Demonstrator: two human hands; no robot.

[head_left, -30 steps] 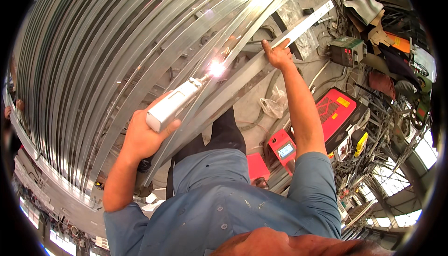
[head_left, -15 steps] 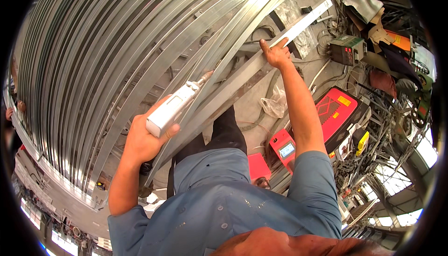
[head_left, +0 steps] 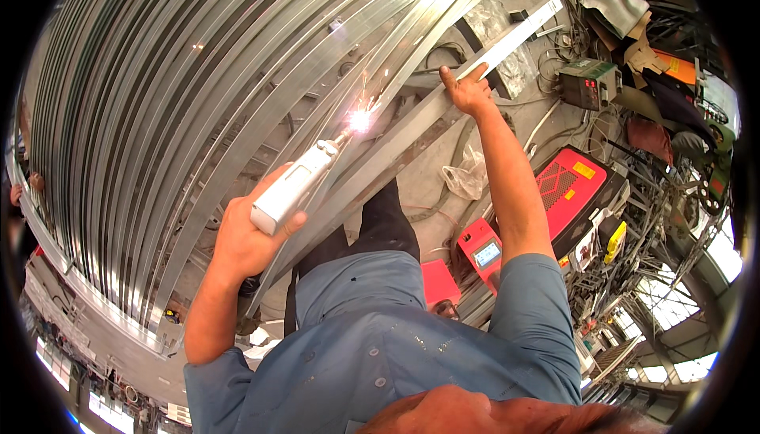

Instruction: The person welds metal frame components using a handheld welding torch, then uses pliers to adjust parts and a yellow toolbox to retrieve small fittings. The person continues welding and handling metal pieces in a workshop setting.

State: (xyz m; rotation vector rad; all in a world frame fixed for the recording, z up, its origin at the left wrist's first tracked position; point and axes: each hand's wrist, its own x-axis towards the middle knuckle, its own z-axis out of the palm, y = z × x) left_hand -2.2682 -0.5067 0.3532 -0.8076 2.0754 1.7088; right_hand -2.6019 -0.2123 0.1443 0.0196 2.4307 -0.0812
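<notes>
In my left hand [head_left: 244,236] is a silver-white handheld welding torch [head_left: 293,185], the fingers wrapped round its body. A bright glow [head_left: 360,121] with flying sparks burns at the torch's nozzle, against the long metal profiles in front of it. Farther right, my right hand [head_left: 473,94] grips a long straight metal bar [head_left: 423,121], thumb and forefinger stretched over its upper side. That bar runs diagonally from near my waist to the upper right. The exact spot under the glow is washed out by light.
Many long metal profiles [head_left: 198,117] lie side by side on the left. A red machine [head_left: 570,185], a red unit with a screen [head_left: 483,252] and a green box [head_left: 590,84] stand at right among cables. A plastic bag [head_left: 465,174] lies nearby. Another person's hand [head_left: 36,181] shows at the far left edge.
A bright glow with sparks has appeared at the torch's nozzle. The torch and my left hand have shifted very slightly right; my right hand stays on the bar.
</notes>
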